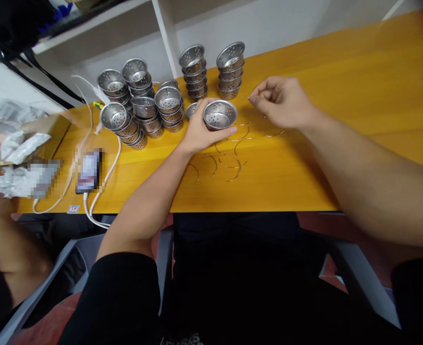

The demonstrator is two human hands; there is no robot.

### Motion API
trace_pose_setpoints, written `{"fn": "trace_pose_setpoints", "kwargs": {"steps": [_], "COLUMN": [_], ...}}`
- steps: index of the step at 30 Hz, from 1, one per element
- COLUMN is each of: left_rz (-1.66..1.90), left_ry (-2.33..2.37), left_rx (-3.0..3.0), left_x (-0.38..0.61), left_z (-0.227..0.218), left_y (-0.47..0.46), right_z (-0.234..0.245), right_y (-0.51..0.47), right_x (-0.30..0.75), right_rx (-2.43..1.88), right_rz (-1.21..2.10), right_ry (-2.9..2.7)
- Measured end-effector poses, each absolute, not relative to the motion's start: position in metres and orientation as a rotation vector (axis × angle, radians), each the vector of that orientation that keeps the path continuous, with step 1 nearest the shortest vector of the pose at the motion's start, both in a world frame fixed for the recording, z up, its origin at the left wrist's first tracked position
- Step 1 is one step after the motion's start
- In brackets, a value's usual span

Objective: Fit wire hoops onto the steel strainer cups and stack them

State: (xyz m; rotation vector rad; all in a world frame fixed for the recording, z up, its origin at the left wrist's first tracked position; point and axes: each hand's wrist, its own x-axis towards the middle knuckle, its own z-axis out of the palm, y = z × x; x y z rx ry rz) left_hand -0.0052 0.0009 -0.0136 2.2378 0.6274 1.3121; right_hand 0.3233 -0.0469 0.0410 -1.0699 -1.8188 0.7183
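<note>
My left hand (202, 127) is wrapped round a small perforated metal strainer cup (219, 115), its mouth tilted up toward me. To the right of the cup, my right hand (279, 98) is closed in a pinch above the table. A short bit of thin wire shows at its fingertips; most of it is hidden. Several thin curved wires (236, 165) lie scattered on the wood below and between my hands. Stacks of matching strainer cups (196, 72) stand behind and to the left of my left hand, and another cup stack (230, 72) is at the back.
The yellow wooden table (358, 86) runs along a white shelf (168, 38). On the left lie a phone (89, 170), white cables (112, 175), a cardboard box (58, 134) and plastic bags (6, 117). Another person's arm (13, 244) is at the far left.
</note>
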Motion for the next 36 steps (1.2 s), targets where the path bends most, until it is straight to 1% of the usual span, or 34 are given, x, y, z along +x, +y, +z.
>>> {"fn": "trace_pose_setpoints", "kwargs": {"steps": [4,14,17,25,31,36], "left_rz": [1.268,1.333,1.281,1.249,1.203,1.275], "left_ry": [0.543,0.44,0.462,0.617,0.611,0.51], "left_rx": [2.28,2.295,2.324,2.221,2.208,2.225], "left_x": [-0.007,0.0,0.0,-0.002,-0.002,-0.001], "left_z": [-0.024,-0.044,-0.043,-0.019,-0.025,-0.033], "left_y": [0.015,0.035,0.035,0.01,0.013,0.025], "right_z": [0.043,0.046,0.047,0.048,0.047,0.048], "right_y": [-0.052,-0.06,-0.061,-0.063,-0.063,-0.065], "right_x": [0.322,0.315,0.313,0.313,0.314,0.314], "right_rx": [-1.057,-1.08,-1.098,-1.13,-1.159,-1.184], "right_rz": [0.676,0.551,0.558,0.546,0.54,0.525], "right_ry": [-1.846,-1.942,-1.941,-1.942,-1.936,-1.946]}}
